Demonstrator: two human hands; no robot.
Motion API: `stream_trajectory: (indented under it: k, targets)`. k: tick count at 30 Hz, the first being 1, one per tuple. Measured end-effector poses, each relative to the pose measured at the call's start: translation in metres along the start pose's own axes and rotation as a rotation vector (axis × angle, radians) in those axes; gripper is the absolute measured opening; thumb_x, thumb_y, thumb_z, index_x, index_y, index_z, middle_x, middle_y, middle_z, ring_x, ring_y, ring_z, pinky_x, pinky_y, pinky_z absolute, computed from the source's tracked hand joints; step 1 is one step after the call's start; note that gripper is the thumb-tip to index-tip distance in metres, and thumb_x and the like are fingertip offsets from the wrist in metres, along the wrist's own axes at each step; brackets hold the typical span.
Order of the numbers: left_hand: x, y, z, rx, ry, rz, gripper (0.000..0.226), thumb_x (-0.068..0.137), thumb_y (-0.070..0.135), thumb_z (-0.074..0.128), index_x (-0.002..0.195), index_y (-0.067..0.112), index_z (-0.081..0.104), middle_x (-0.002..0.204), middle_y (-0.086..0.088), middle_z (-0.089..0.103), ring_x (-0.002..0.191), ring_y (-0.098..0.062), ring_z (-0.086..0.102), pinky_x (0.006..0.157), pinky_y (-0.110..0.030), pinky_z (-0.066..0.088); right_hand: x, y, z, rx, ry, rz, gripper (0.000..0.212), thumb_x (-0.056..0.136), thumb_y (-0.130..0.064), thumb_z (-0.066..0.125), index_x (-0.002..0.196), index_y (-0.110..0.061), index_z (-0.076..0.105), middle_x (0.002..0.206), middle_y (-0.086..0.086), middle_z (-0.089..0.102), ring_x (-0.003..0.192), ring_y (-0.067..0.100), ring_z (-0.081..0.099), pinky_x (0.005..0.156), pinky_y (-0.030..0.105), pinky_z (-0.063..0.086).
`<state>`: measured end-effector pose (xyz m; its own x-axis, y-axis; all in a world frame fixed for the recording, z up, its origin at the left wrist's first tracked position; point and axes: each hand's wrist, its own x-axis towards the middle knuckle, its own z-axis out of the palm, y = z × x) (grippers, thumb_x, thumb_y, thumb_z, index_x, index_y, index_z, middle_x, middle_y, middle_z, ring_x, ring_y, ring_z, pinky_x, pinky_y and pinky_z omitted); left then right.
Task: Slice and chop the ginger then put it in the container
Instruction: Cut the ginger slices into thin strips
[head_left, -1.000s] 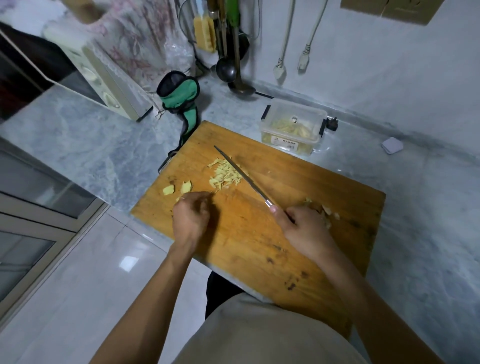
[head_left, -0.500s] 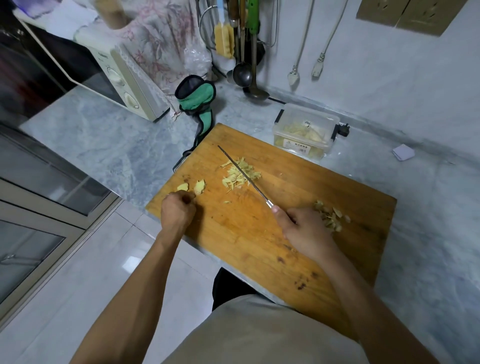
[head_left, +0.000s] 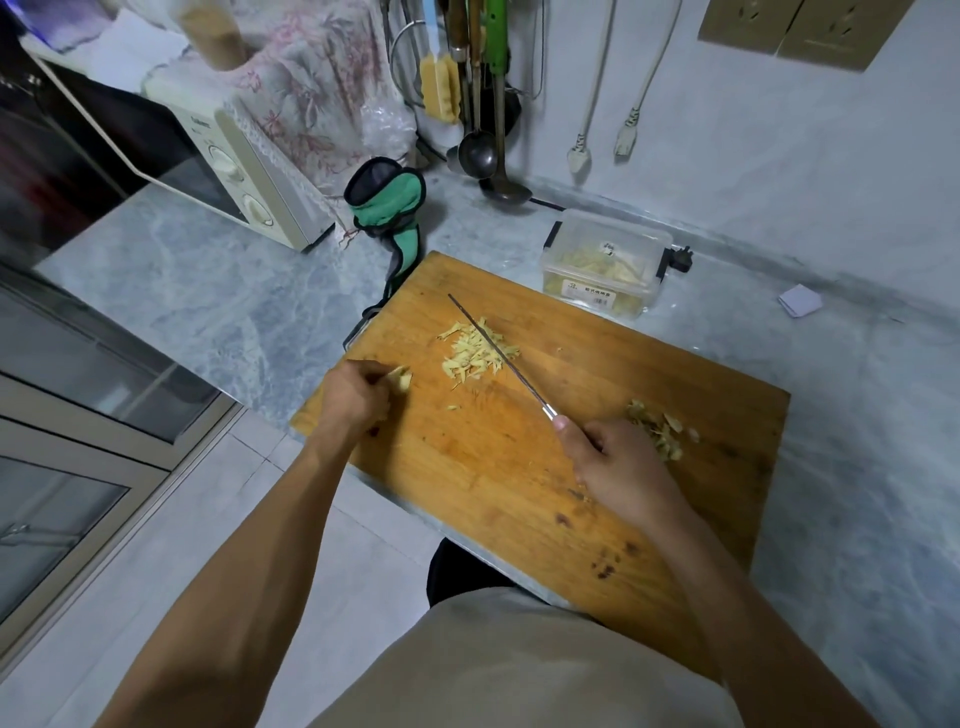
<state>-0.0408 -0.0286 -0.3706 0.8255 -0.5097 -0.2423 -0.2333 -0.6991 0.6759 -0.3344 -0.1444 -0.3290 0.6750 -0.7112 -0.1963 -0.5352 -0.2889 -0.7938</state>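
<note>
Head view: left hand (head_left: 353, 397) pinched ginger slices (head_left: 401, 375) at the wooden cutting board's (head_left: 519, 493) left edge. Right hand (head_left: 618, 467) gripped the knife (head_left: 498, 353) handle, blade edge-on over the chopped ginger pile (head_left: 475, 353), right of the pinched slices. Container (head_left: 605, 262) with ginger sat beyond the knife tip, off the board. Ginger scraps (head_left: 660, 428) lay just right of the right hand.

Person, head view. Both forearms bare from elbow to wrist; no sleeve edge visible on either. Left hand (head_left: 353, 400) and right hand (head_left: 621, 470) bare: no gloves, rings, watch or bands visible. Torso at 6 o'clock covered by a plain beige fabric garment (head_left: 519, 670), unprinted, lightly creased.
</note>
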Motion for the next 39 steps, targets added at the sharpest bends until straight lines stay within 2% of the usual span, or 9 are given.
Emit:
stream_trajectory:
  k: [4, 8, 11, 13, 17, 22, 31, 36, 39]
  targets:
    - [-0.017, -0.005, -0.002, -0.114, 0.156, -0.009, 0.02, 0.093, 0.031, 0.067, 0.1, 0.015, 0.076, 0.072, 0.005, 0.068, 0.047, 0.005, 0.058, 0.042, -0.008, 0.042, -0.001, 0.0, 0.002, 0.013, -0.002, 0.035, 0.068, 0.099, -0.058, 0.043, 0.07, 0.0, 0.061, 0.067, 0.018, 0.065, 0.054, 0.024, 0.058, 0.056, 0.031, 0.042]
    - [-0.037, -0.016, 0.008, -0.162, 0.168, -0.031, 0.014, 0.093, 0.022, 0.067, 0.098, 0.014, 0.077, 0.09, -0.002, 0.075, 0.069, -0.008, 0.066, 0.061, -0.018, 0.051, -0.003, 0.002, 0.004, 0.04, -0.005, 0.051, 0.068, 0.099, -0.058, 0.044, 0.074, 0.002, 0.062, 0.066, 0.018, 0.065, 0.051, 0.018, 0.056, 0.055, 0.032, 0.045]
    - [-0.05, -0.019, 0.015, -0.205, 0.178, -0.063, 0.011, 0.093, 0.018, 0.067, 0.095, 0.012, 0.077, 0.085, 0.005, 0.072, 0.069, 0.0, 0.063, 0.056, -0.006, 0.044, -0.005, 0.004, 0.004, 0.035, -0.007, 0.061, 0.068, 0.099, -0.058, 0.044, 0.076, 0.003, 0.063, 0.067, 0.018, 0.066, 0.054, 0.028, 0.061, 0.055, 0.039, 0.05]
    - [-0.055, -0.019, 0.017, -0.224, 0.191, -0.092, 0.008, 0.093, 0.018, 0.067, 0.09, 0.015, 0.074, 0.078, 0.007, 0.07, 0.063, 0.0, 0.061, 0.056, -0.013, 0.046, -0.007, 0.005, 0.004, 0.042, -0.007, 0.067, 0.068, 0.099, -0.058, 0.044, 0.077, 0.004, 0.063, 0.067, 0.018, 0.066, 0.059, 0.032, 0.063, 0.057, 0.043, 0.052]
    - [-0.066, -0.024, 0.02, -0.003, 0.18, 0.0, 0.004, 0.09, 0.019, 0.064, 0.094, 0.017, 0.064, 0.082, 0.0, 0.068, 0.067, -0.017, 0.061, 0.058, -0.026, 0.049, -0.012, 0.008, 0.008, 0.056, -0.02, 0.093, 0.068, 0.098, -0.059, 0.046, 0.076, 0.003, 0.063, 0.066, 0.017, 0.065, 0.053, 0.024, 0.058, 0.057, 0.046, 0.052]
    - [-0.076, -0.032, 0.032, 0.338, 0.105, 0.205, 0.032, 0.088, 0.018, 0.06, 0.12, 0.019, 0.064, 0.104, -0.006, 0.061, 0.085, -0.03, 0.06, 0.063, -0.032, 0.048, -0.015, 0.01, 0.01, 0.048, -0.027, 0.09, 0.071, 0.097, -0.062, 0.045, 0.077, 0.005, 0.063, 0.066, 0.019, 0.064, 0.057, 0.032, 0.06, 0.055, 0.047, 0.051]
    - [-0.087, -0.026, 0.037, 0.572, 0.075, 0.318, 0.021, 0.088, 0.003, 0.056, 0.104, 0.011, 0.067, 0.09, -0.015, 0.065, 0.077, -0.034, 0.062, 0.061, -0.035, 0.048, -0.019, 0.011, 0.007, 0.061, -0.019, 0.12, 0.066, 0.099, -0.057, 0.047, 0.081, 0.004, 0.065, 0.071, 0.02, 0.066, 0.055, 0.027, 0.06, 0.056, 0.044, 0.052]
    - [-0.098, -0.038, 0.042, 0.557, 0.094, 0.361, 0.018, 0.088, 0.006, 0.057, 0.103, 0.011, 0.064, 0.09, -0.011, 0.067, 0.074, -0.034, 0.064, 0.056, -0.031, 0.046, -0.019, 0.012, 0.007, 0.054, -0.022, 0.115, 0.07, 0.098, -0.059, 0.045, 0.08, 0.006, 0.064, 0.071, 0.022, 0.066, 0.058, 0.033, 0.061, 0.055, 0.043, 0.05]
    - [-0.104, -0.038, 0.044, 0.351, 0.13, 0.322, 0.03, 0.088, 0.004, 0.055, 0.112, 0.012, 0.07, 0.11, -0.01, 0.07, 0.093, -0.034, 0.066, 0.068, -0.037, 0.056, -0.02, 0.013, 0.008, 0.066, -0.046, 0.127, 0.072, 0.097, -0.061, 0.045, 0.08, 0.007, 0.062, 0.071, 0.023, 0.064, 0.053, 0.022, 0.054, 0.054, 0.036, 0.044]
